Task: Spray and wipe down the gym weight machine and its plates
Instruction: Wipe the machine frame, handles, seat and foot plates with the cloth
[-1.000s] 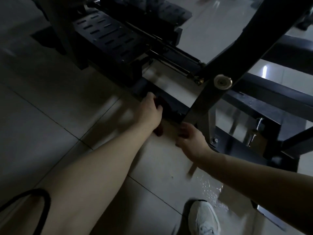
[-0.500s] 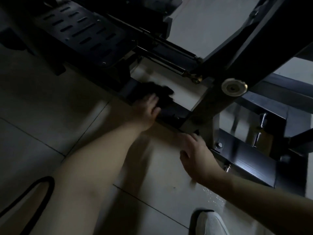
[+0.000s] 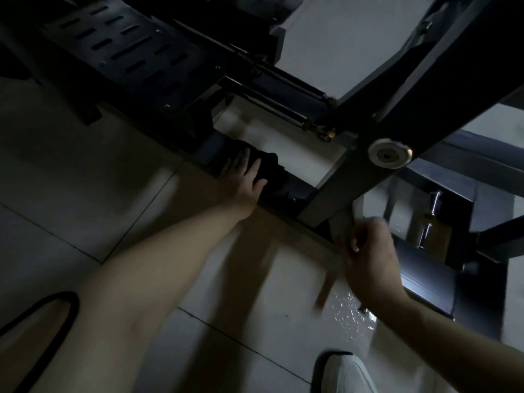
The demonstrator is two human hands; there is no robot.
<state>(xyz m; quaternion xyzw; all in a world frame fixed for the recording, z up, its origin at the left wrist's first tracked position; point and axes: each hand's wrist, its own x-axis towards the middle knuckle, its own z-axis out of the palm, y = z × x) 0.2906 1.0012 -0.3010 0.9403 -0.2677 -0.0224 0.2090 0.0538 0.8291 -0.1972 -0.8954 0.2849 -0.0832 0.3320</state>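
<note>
The scene was dim. The black weight machine [image 3: 425, 89] stood on a pale tiled floor [image 3: 85, 194], filling the far and right parts of the view. Its low base bar [image 3: 300, 190] ran along the floor from centre toward the right, meeting a thick diagonal upright [image 3: 348, 177] that carried 1 round pale knob [image 3: 390, 156].

The left hand [image 3: 241, 180] lay flat on the base bar with its fingers [image 3: 241, 161] stretched out, pressing a dark cloth [image 3: 270, 165] against the metal; the cloth bunched out on the far right side of the hand. The right hand [image 3: 371, 256] was well apart from the left, down at the foot of the upright, its fingers curled. It was blurred, and I could not tell whether it gripped the frame, held something, or held nothing.

Far left of the left hand sat a slotted black footplate [image 3: 122, 49]. A slim rod with a brass-coloured end [image 3: 326, 134] ran between the footplate and the upright. Water droplets [image 3: 348, 310] glistened on the tile just beside the right wrist. Near the bottom edge showed 1 white shoe [image 3: 348, 373], and at near left a black cord loop [image 3: 56, 302].
</note>
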